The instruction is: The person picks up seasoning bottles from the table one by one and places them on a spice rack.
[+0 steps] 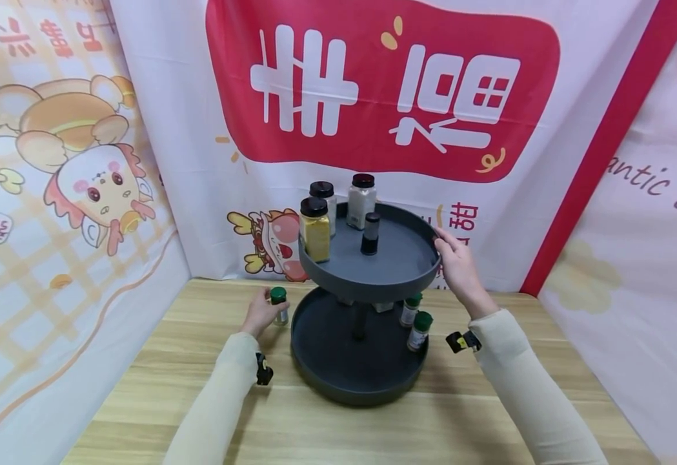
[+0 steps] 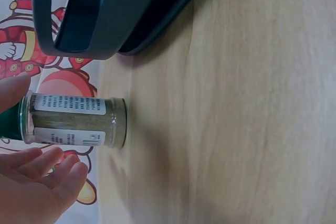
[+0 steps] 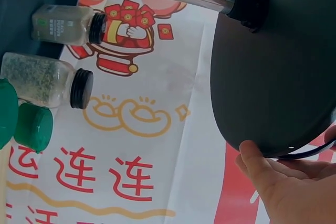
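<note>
A two-tier dark grey round spice rack stands on the table. At its left, a green-capped spice jar with greenish-brown contents stands upright on the wood. My left hand is around the jar's top: the thumb overlaps the cap, while the other fingertips lie a small gap away in the left wrist view. My right hand grips the rim of the upper tier; its thumb presses the underside in the right wrist view.
The upper tier bears a yellow-filled jar, two white-filled jars and a small black-capped bottle. Green-capped jars stand at the lower tier's right; black-capped jars are farther back. A printed cloth hangs behind the table.
</note>
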`<state>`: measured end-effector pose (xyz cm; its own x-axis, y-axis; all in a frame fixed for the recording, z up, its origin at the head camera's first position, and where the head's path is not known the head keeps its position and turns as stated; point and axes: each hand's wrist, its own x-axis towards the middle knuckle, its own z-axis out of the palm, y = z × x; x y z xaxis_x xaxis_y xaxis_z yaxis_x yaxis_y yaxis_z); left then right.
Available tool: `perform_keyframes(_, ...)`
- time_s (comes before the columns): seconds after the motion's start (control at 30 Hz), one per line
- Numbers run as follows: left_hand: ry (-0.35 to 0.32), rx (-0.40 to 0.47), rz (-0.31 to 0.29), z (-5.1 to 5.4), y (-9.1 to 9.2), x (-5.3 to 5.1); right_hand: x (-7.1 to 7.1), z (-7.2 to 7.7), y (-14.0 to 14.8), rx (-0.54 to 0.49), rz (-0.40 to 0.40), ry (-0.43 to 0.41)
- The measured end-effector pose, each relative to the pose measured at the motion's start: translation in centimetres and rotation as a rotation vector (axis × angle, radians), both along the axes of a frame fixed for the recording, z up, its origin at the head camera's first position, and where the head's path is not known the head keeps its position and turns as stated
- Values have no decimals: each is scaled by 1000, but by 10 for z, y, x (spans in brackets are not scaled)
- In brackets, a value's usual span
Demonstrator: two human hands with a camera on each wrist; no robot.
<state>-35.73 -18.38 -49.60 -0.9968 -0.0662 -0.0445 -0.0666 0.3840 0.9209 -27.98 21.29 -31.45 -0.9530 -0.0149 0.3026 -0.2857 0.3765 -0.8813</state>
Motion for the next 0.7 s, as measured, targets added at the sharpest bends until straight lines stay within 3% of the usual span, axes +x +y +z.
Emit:
perform_keyframes(0.17,-2,23,-2,-3,2,0,1,-1,-1,24,-5,9)
perform_keyframes(0.43,34,-51,5,-11,5,-2,4,-2,-4,30,-15,17)
perform_keyframes(0.7,32,-66,1,-15,4,-4,8,-2,-5,78,-58,40)
